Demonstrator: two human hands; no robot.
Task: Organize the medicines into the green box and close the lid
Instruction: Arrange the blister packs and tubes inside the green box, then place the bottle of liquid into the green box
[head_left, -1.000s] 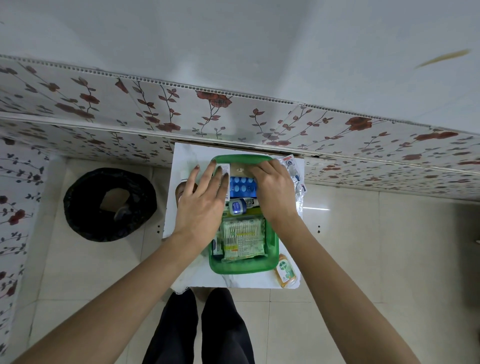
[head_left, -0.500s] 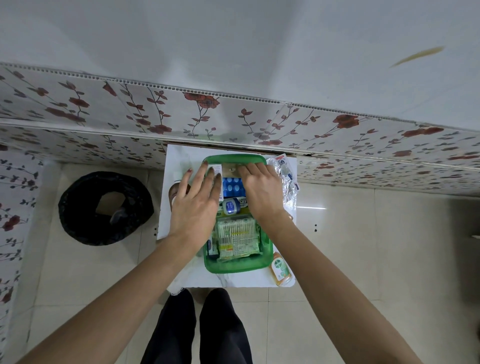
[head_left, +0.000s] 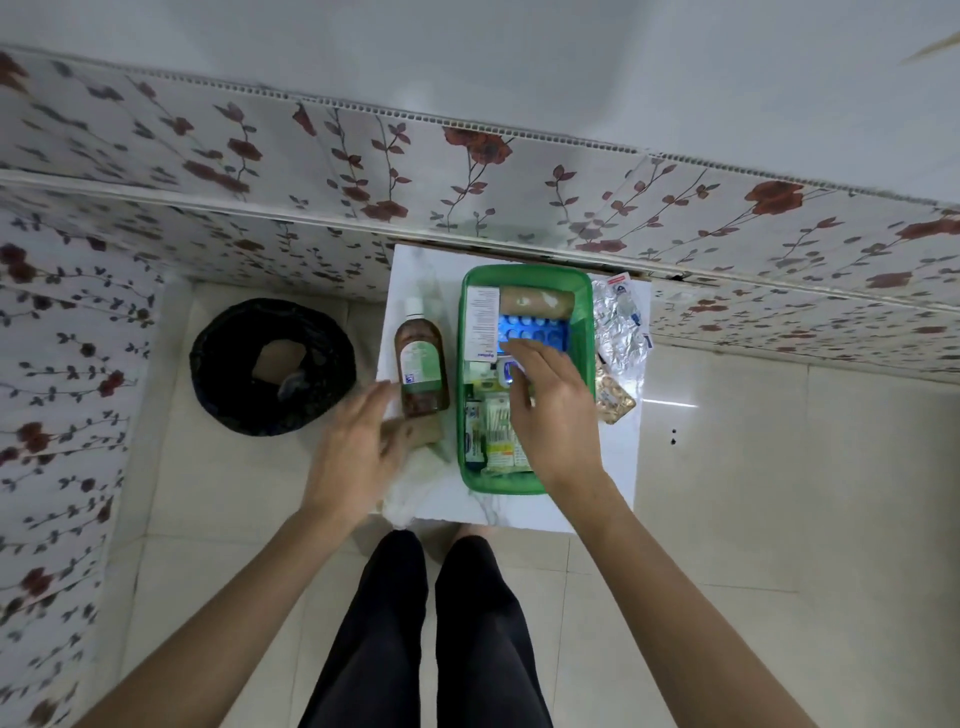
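Your right hand (head_left: 553, 410) spread loose over the green box (head_left: 584, 322), gripping nothing | left hand (head_left: 358, 447) open, blurred, near brown bottle (head_left: 421, 364) | foil strips (head_left: 621, 327) crowd table (head_left: 415, 270) right edge | far-left corner bare

No print can be made out for certain. A white carton (head_left: 482, 325) standing in the green box (head_left: 584, 332) carries lines of small text and a blue brand word at its near end, both too blurred to read. The brown bottle (head_left: 421, 364) on the desk (head_left: 618, 467) bears a green-and-white label, its lettering equally unreadable.
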